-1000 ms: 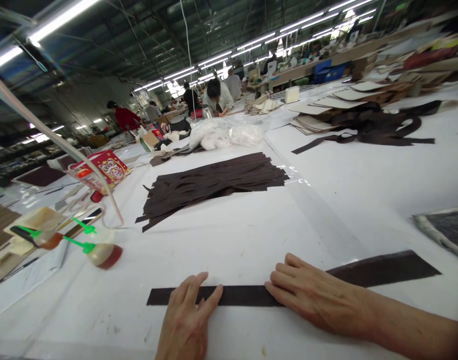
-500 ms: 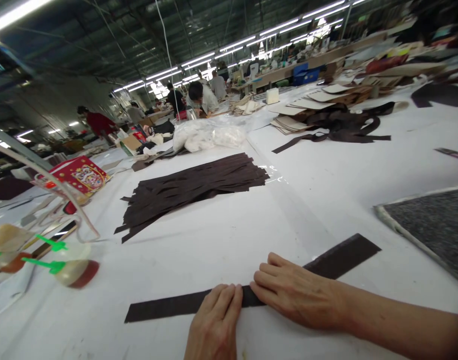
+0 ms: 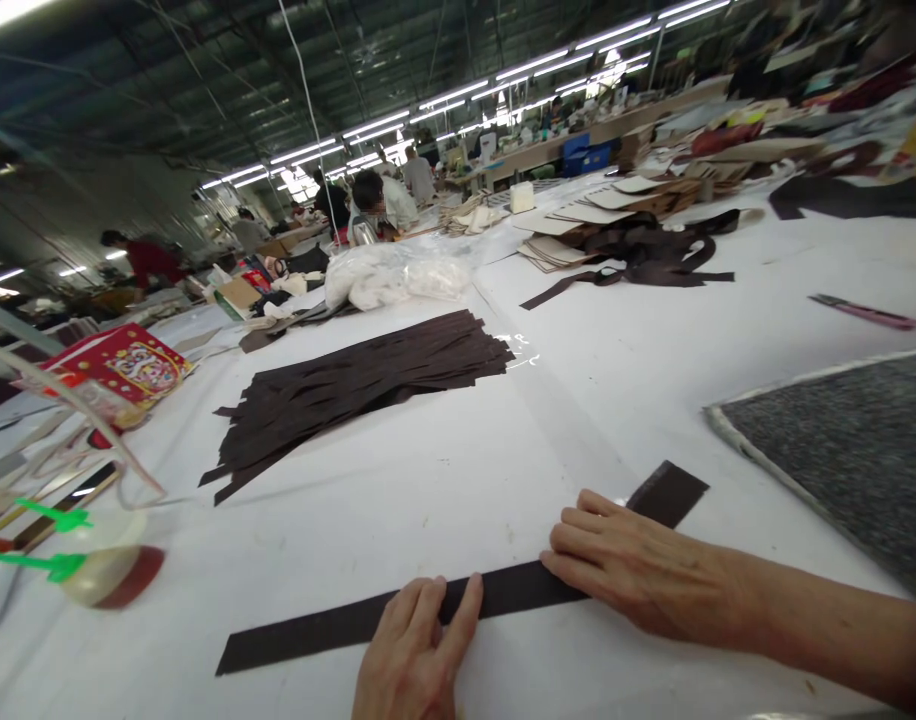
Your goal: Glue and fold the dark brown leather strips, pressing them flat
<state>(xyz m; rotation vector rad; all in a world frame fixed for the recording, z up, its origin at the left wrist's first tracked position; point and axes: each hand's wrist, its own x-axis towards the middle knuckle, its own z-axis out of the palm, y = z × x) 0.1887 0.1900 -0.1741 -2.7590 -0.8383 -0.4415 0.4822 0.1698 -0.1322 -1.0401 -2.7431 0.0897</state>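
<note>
A long dark brown strip [image 3: 308, 628] lies flat on the white table [image 3: 443, 480] just in front of me. My left hand [image 3: 413, 655] rests on its middle with the fingers stretched out flat. My right hand [image 3: 638, 575] presses on the strip further right, fingers together and flat. The strip's right end [image 3: 668, 492] shows beyond that hand. A pile of several similar dark strips [image 3: 353, 385] lies farther back on the table.
A grey mat [image 3: 840, 440] lies at the right. Glue bottles with green nozzles [image 3: 75, 565] and a red printed bag [image 3: 128, 365] are at the left. Cardboard pieces and dark straps [image 3: 630, 250] lie behind. A white bundle [image 3: 390, 275] and other people are far back.
The view has swung right, so the strip sits further left. My right hand has slid right along the strip, away from my left hand, after the two nearly touched.
</note>
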